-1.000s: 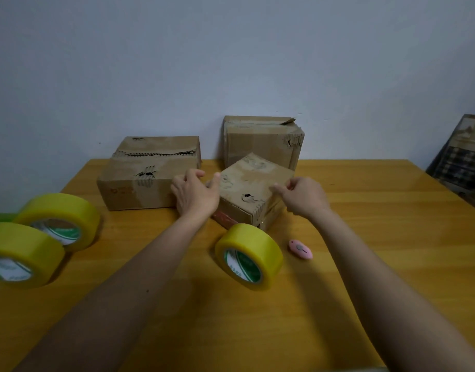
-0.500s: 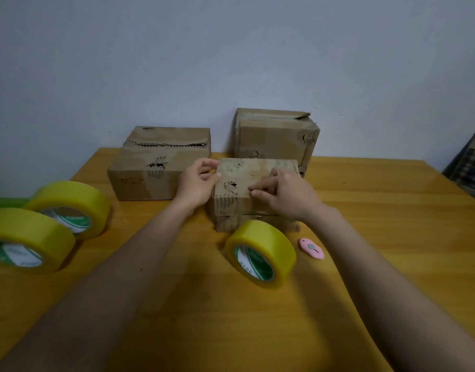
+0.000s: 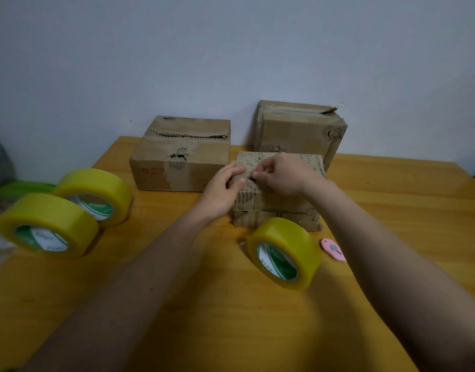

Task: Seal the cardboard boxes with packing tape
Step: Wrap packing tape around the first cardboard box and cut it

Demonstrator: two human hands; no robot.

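Boxes numbered three on the counter (image 3: 392,200), and none looked sealed as far as I could tell. The small box (image 3: 276,194) sat nearest me, and I use it as my landmark. Behind it to the left lay the flat box (image 3: 182,157), its top seam ragged and gaping; behind it to the right stood the tall box (image 3: 298,130), with a torn flap lifting at its far corner.

My left hand (image 3: 222,191) rested against the small box's left edge, fingers fairly straight, steadying it. My right hand (image 3: 282,175) lay on top of that box with thumb and forefinger drawn together at a dark spot near its middle; whether they pinched a tape end or only torn cardboard I could not tell.

A tape roll (image 3: 284,252) stood on edge just in front of the small box, with what seemed a loose clear tail at its left side. The pink cutter (image 3: 334,249) lay just right of that roll. Two more rolls (image 3: 69,210) sat well to the left of the small box, near the counter's edge.

I judged the task barely started: I saw no fresh strip across any seam. All three boxes were left to tape, beginning with the small one.
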